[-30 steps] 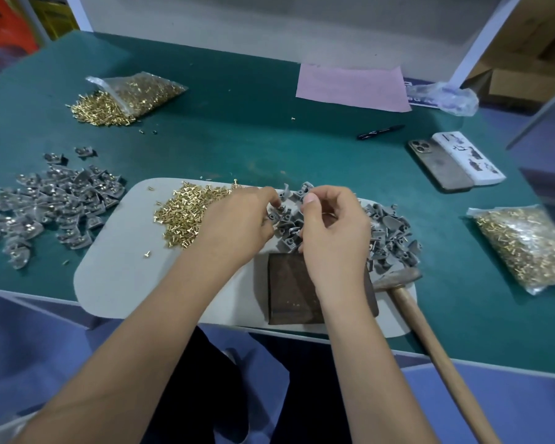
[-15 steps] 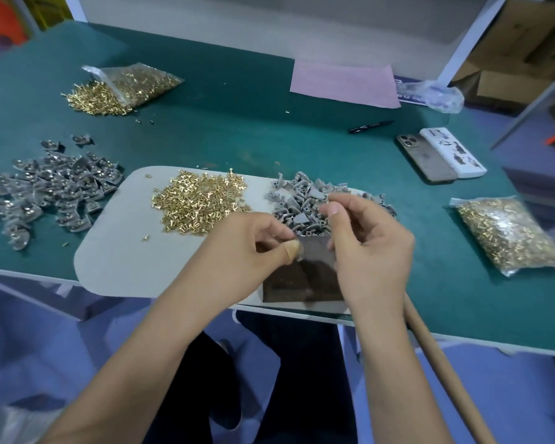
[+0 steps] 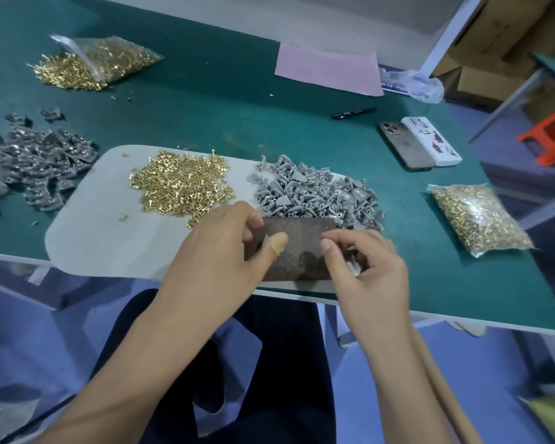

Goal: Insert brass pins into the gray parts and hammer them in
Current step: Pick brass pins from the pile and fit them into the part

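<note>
My left hand point(image 3: 225, 251) hovers over the left edge of a dark brown metal block point(image 3: 297, 251). Its bandaged thumb and forefinger pinch a small gray part point(image 3: 265, 242), of which only an edge shows. My right hand point(image 3: 369, 270) is over the block's right end, fingers curled round another gray part point(image 3: 354, 267). Behind the block lie a heap of loose gray parts point(image 3: 314, 193) and a heap of brass pins point(image 3: 183, 187), all on a white mat point(image 3: 90, 229). A wooden hammer handle point(image 3: 442, 382) runs under my right forearm; its head is hidden.
A pile of darker gray parts point(image 3: 29, 168) lies left on the green table point(image 3: 225, 116). Open pin bag point(image 3: 103, 59) far left, sealed pin bag point(image 3: 478, 216) right. Phone point(image 3: 404, 144), white box point(image 3: 433, 141), pen point(image 3: 354, 113) and pink paper point(image 3: 327, 72) sit behind.
Both hands came back from the gray parts heap toward me, each with something pinched, and now sit over the metal block. The camera has tilted down and to the right.
</note>
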Demonstrator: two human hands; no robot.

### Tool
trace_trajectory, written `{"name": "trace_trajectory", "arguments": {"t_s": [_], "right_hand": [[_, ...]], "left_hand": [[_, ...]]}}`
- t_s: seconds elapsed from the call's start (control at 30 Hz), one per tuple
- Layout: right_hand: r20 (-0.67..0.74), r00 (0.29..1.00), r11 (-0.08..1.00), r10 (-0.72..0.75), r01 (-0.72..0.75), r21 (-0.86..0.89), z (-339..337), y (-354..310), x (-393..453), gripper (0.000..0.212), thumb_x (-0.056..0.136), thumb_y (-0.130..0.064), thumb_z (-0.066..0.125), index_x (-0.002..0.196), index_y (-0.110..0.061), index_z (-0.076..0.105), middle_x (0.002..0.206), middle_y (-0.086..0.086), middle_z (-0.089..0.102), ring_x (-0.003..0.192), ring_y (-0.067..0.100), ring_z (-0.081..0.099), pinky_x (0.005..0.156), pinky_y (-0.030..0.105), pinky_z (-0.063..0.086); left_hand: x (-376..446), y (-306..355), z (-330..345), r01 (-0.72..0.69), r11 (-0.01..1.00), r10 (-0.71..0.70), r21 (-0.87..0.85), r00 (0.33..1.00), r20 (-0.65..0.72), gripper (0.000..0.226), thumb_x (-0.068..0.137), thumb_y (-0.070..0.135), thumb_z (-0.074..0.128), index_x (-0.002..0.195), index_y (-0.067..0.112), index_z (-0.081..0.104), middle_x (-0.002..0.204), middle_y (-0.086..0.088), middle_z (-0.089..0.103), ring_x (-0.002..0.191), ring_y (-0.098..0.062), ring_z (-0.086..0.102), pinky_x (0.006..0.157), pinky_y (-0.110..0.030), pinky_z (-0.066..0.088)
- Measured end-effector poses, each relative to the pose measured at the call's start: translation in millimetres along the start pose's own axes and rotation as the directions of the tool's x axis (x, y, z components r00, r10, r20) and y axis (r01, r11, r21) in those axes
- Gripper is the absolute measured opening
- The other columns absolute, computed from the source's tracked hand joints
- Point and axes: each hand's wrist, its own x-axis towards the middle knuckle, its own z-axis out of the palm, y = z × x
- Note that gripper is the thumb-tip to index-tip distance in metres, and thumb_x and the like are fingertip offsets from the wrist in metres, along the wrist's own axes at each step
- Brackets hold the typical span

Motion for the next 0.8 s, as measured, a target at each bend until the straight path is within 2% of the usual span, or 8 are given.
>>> {"name": "trace_trajectory", "arguments": {"t_s": [0.1,0.3,0.43,0.5,0.6,0.63,0.73,0.8], "right_hand": [[0.019,1.0,1.0,0.016,-0.017,0.014,1.3,-1.8,-0.2,0.014,0.09,-0.013,0.075,0.089,-0.027,0.076,0.087,-0.014,0.067,0.091,0.017,0.063,0.081,0.034,0.049],[0.021,0.999,0.999,0.028,-0.029,0.041,1.1,-5.7,-1.2,0.014,0.091,-0.014,0.075,0.09,-0.028,0.076,0.088,-0.015,0.069,0.092,0.015,0.064,0.081,0.029,0.048],[0.045,0.998,0.996,0.053,-0.056,0.067,2.4,-3.8,-1.4,0.015,0.091,-0.013,0.075,0.09,-0.028,0.076,0.085,-0.012,0.068,0.084,0.015,0.062,0.076,0.024,0.043],[0.045,0.997,0.995,0.062,-0.065,0.073,1.8,-3.8,-1.7,0.016,0.091,-0.012,0.074,0.089,-0.028,0.075,0.085,-0.011,0.069,0.084,0.015,0.063,0.076,0.023,0.043],[0.037,0.996,0.994,0.077,-0.08,0.077,0.5,-5.2,-0.4,0.016,0.09,-0.012,0.074,0.089,-0.028,0.076,0.088,-0.01,0.071,0.089,0.015,0.066,0.077,0.022,0.046],[0.035,0.996,0.994,0.079,-0.082,0.077,0.1,-6.0,0.4,0.015,0.09,-0.012,0.074,0.089,-0.028,0.076,0.089,-0.01,0.071,0.09,0.014,0.066,0.077,0.022,0.047],[0.036,0.995,0.991,0.093,-0.096,0.088,-1.1,-8.1,1.8,0.017,0.091,-0.012,0.075,0.087,-0.029,0.076,0.087,-0.011,0.072,0.09,0.014,0.067,0.078,0.02,0.048],[0.037,0.993,0.988,0.116,-0.119,0.103,-2.1,-8.4,2.1,0.018,0.091,-0.013,0.075,0.085,-0.03,0.075,0.084,-0.012,0.072,0.087,0.012,0.067,0.077,0.02,0.048]], "left_hand": [[1.9,8.1,4.3,-0.061,0.996,0.057,0.065,0.997,0.057,0.028,0.083,0.06,0.062,0.099,0.038,0.055,0.085,0.02,0.049,0.083,-0.001,0.048,0.068,-0.023,0.041],[5.5,7.4,6.2,-0.085,0.995,0.08,0.056,0.992,0.1,0.007,0.087,0.039,0.07,0.094,0.039,0.068,0.084,0.017,0.051,0.081,0.0,0.048,0.067,-0.024,0.041],[7.3,4.4,6.2,-0.131,0.991,0.128,0.01,0.98,0.154,0.025,0.09,0.02,0.064,0.107,0.036,0.072,0.091,0.016,0.052,0.089,-0.005,0.05,0.077,-0.033,0.05],[6.2,4.9,8.3,-0.129,0.991,0.13,-0.021,0.983,0.13,0.023,0.086,0.026,0.062,0.106,0.031,0.073,0.092,0.016,0.053,0.089,-0.003,0.05,0.079,-0.031,0.05],[5.8,10.4,14.4,-0.128,0.992,0.128,-0.013,0.989,0.076,0.029,0.081,0.053,0.066,0.094,0.027,0.071,0.087,0.015,0.053,0.087,-0.005,0.051,0.076,-0.028,0.049],[6.5,12.1,17.2,-0.127,0.992,0.127,-0.003,0.99,0.061,0.03,0.081,0.052,0.07,0.091,0.025,0.07,0.086,0.013,0.054,0.087,-0.007,0.052,0.075,-0.029,0.049],[6.9,16.0,22.5,-0.122,0.993,0.122,0.01,0.993,0.012,0.015,0.082,0.034,0.076,0.087,0.022,0.07,0.086,0.009,0.054,0.088,-0.01,0.051,0.075,-0.031,0.047],[5.3,14.2,21.8,-0.126,0.992,0.126,-0.011,0.992,0.015,0.013,0.082,0.026,0.074,0.095,0.025,0.072,0.09,0.012,0.058,0.092,-0.006,0.05,0.079,-0.026,0.045]]}}
